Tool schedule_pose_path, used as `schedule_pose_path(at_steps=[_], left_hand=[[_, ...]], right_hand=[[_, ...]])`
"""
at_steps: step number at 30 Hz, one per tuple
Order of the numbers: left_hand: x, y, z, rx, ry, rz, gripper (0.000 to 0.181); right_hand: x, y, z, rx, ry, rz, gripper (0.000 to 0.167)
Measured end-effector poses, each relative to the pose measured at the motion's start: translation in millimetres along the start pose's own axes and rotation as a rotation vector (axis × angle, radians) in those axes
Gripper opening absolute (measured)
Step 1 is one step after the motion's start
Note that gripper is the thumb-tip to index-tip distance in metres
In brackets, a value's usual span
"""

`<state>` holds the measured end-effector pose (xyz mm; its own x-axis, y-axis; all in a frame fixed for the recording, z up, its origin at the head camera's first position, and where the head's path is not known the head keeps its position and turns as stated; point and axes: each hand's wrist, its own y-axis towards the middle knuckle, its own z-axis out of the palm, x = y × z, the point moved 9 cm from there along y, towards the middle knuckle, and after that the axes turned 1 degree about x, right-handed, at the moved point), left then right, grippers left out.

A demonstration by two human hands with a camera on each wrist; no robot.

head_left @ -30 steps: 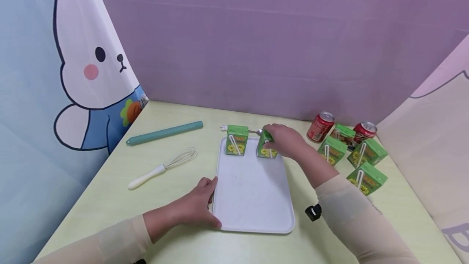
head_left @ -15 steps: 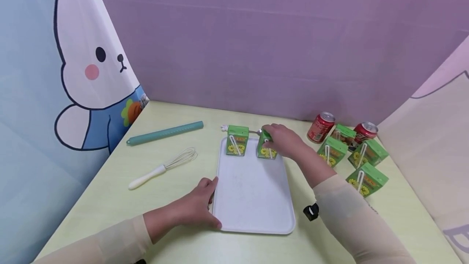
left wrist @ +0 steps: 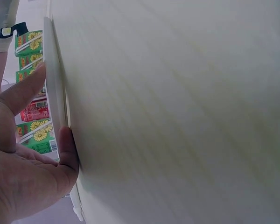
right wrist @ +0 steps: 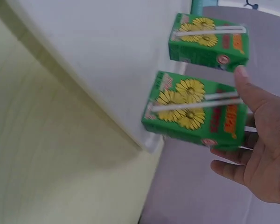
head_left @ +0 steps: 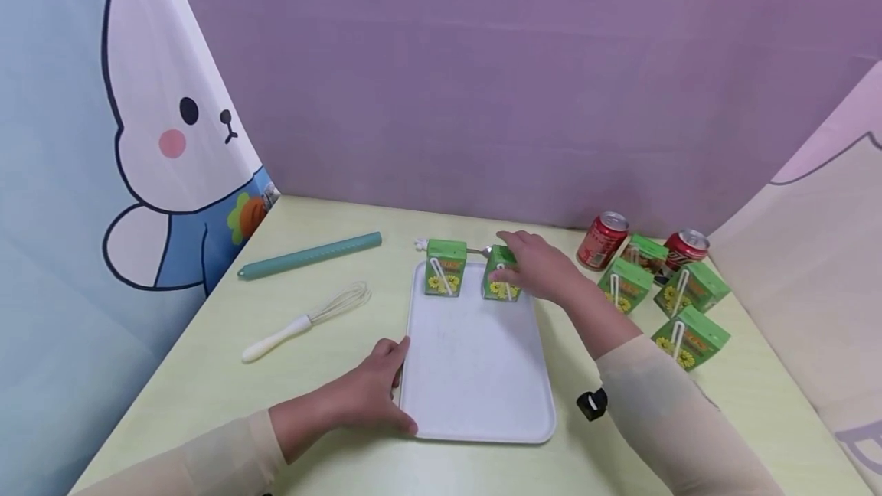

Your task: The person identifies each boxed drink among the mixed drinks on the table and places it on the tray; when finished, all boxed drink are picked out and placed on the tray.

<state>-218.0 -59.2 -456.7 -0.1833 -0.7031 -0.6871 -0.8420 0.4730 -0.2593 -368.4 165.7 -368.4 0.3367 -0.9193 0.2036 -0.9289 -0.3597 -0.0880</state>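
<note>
At the near left corner of the white tray (head_left: 475, 366), my left hand (head_left: 365, 396) grips the edge, thumb and fingers apart around the corner; the left wrist view shows that hand (left wrist: 28, 172) against the tray's side (left wrist: 56, 88). Two green drink boxes with yellow flowers stand upright at the tray's far end, the left box (head_left: 445, 270) and the right box (head_left: 498, 288). Around the right box my right hand (head_left: 540, 266) is spread. In the right wrist view, thumb and fingers of this hand (right wrist: 270, 144) stand loosely about the nearer box (right wrist: 191, 112).
A teal rod (head_left: 310, 255) and a white-handled whisk (head_left: 303, 322) lie left of the tray. Behind the boxes is a spoon (head_left: 486, 252). At the right stand two red cans, one here (head_left: 602, 239), and several green boxes, the nearest here (head_left: 691, 335).
My right hand has loosened from the right box, its fingers now spread wider above and beside it. The left hand keeps its place at the tray corner. The head view has tilted slightly.
</note>
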Motion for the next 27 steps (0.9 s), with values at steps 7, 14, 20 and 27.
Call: schedule_pose_path(at_steps=[7, 14, 20, 27], left_hand=[[-1.9, -0.4, -0.5, -0.002, -0.006, 0.041, 0.129], [-0.9, 0.7, -1.2, 0.004, -0.005, 0.031, 0.129], [-0.7, 1.4, -0.5, 0.004, -0.006, 0.034, 0.129], [0.9, 2.5, 0.4, 0.003, -0.002, 0.017, 0.130]], right_hand=[[-25, -24.5, -33, -0.100, 0.023, 0.038, 0.087], [-67, -53.1, -59, -0.114, 0.067, 0.112, 0.087], [-109, -74.5, -66, -0.088, 0.082, 0.202, 0.095], [-144, -87.7, -51, -0.042, 0.082, 0.218, 0.101]])
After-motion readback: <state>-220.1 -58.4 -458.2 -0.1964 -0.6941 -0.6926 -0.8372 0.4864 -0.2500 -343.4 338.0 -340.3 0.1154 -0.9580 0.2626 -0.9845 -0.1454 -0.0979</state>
